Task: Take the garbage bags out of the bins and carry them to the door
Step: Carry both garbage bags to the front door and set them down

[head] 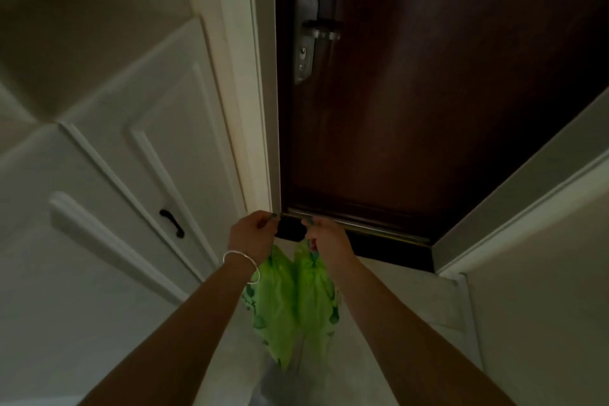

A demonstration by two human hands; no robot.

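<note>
Two bright green garbage bags hang side by side below my hands, just in front of the dark brown door (428,92). My left hand (253,234), with a silver bangle on its wrist, is closed on the top of the left green garbage bag (273,303). The right green garbage bag (316,293) is gripped at its top by my right hand (326,241). Both bags hang above the pale floor (389,293), close to the door's metal threshold strip (362,227). The bags' bottoms are partly hidden by my arms.
The door is shut, with a metal lock plate and handle (308,30) high on its left side. A white cabinet door with a black pull handle (173,222) stands on the left. A white wall and skirting (527,224) close in on the right.
</note>
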